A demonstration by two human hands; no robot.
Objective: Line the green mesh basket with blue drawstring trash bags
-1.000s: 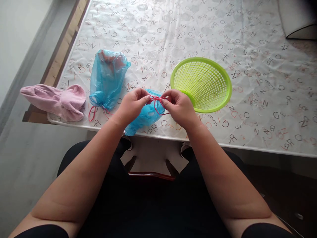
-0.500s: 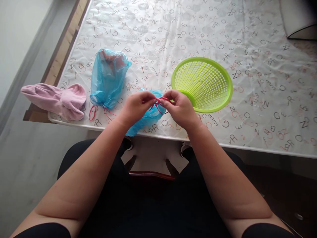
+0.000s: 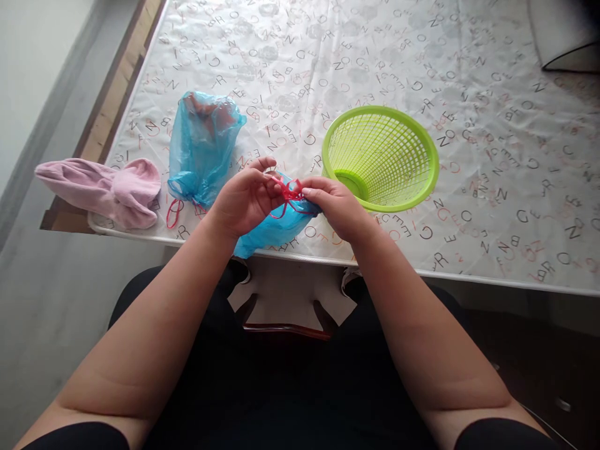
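Red ribbon (image 3: pixel 291 190), in loops and a knot, runs between my two hands above a small blue plastic bag (image 3: pixel 276 231) at the table's front edge. My left hand (image 3: pixel 248 195) is turned palm inward, its fingers curled at the ribbon's left side. On the other side my right hand (image 3: pixel 335 203) pinches the ribbon between thumb and forefinger. Part of the bag is hidden behind the hands. To the left stands another blue plastic bag (image 3: pixel 201 147), filled and gathered at its lower end, with a red ribbon loop (image 3: pixel 174 214) beside it.
A green mesh basket (image 3: pixel 429 165) lies tipped on its side to the right of my hands. A pink cloth headband (image 3: pixel 100 187) rests at the left table corner. Letter-printed cloth (image 3: pixel 492 206) covers the table. A pale object with a dark edge (image 3: pixel 562 34) is at the far right.
My left hand has drawn slightly left and rolled so its palm and fingers show. The ribbon loops are now more visible between the hands. My right hand keeps its pinch.
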